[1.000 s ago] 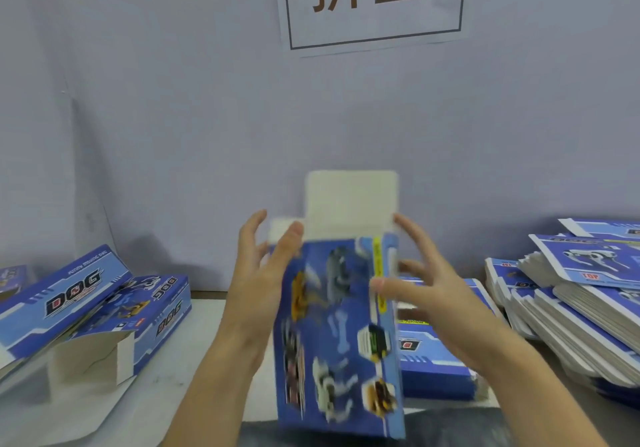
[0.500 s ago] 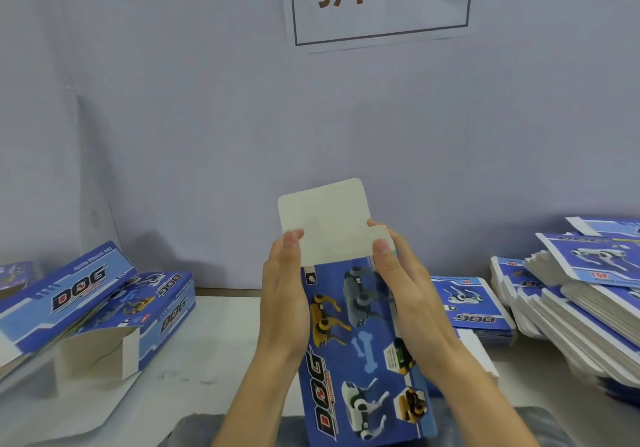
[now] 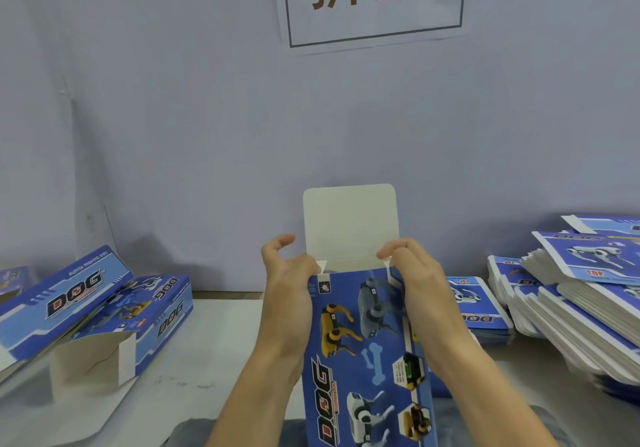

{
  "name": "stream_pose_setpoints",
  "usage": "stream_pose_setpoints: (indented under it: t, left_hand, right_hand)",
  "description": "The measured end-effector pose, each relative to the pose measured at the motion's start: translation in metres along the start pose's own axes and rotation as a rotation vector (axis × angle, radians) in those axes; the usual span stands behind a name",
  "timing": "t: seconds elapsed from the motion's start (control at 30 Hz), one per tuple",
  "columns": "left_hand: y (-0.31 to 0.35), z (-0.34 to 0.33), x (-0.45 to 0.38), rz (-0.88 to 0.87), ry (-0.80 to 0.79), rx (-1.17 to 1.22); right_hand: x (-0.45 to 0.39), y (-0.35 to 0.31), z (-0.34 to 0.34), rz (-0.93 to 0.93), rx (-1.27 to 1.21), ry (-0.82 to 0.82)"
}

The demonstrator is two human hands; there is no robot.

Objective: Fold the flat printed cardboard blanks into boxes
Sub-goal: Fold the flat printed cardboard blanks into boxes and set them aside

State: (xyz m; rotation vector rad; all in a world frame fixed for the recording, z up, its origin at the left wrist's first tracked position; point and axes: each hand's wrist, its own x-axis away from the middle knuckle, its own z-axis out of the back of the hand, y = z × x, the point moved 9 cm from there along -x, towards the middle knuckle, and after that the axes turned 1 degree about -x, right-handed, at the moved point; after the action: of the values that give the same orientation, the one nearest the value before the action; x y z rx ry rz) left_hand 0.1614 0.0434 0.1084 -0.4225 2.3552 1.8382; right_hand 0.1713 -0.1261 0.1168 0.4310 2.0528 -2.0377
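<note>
Folded boxes [image 3: 104,311] left, blank stacks [image 3: 571,308] right (on table [image 3: 207,360]).

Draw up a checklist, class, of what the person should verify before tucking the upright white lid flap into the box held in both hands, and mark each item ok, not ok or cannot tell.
1. Box opened into a tube, not flat: ok, its top mouth shows as a gap behind the printed front.
2. Lid flap free and upright: ok, it stands above the mouth, unfolded.
3. Left hand steadies the left top corner: ok.
4. Right hand on the right side tab: ok, fingers pinch there.
5. Both small side tabs folded inward: cannot tell, the hands hide them.
6. Bottom end closed: cannot tell, it is out of frame.
</note>
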Motion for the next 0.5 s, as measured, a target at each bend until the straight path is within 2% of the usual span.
stream_pose_setpoints:
  t: [0.27, 0.4, 0.5]
  left_hand:
    - [0.005, -0.004, 0.002, 0.009, -0.016, 0.008]
    - [0.013, -0.001, 0.003, -0.091, 0.026, 0.025]
    - [0.013, 0.010, 0.005, -0.130, 0.132, 0.114]
  right_hand:
    - [-0.002, 0.011, -0.004, -0.072, -0.099, -0.007]
    - [-0.002, 0.005, -0.003, -0.001, -0.190, 0.015]
    - [0.002, 0.008, 0.003, 0.010, -0.259, 0.068]
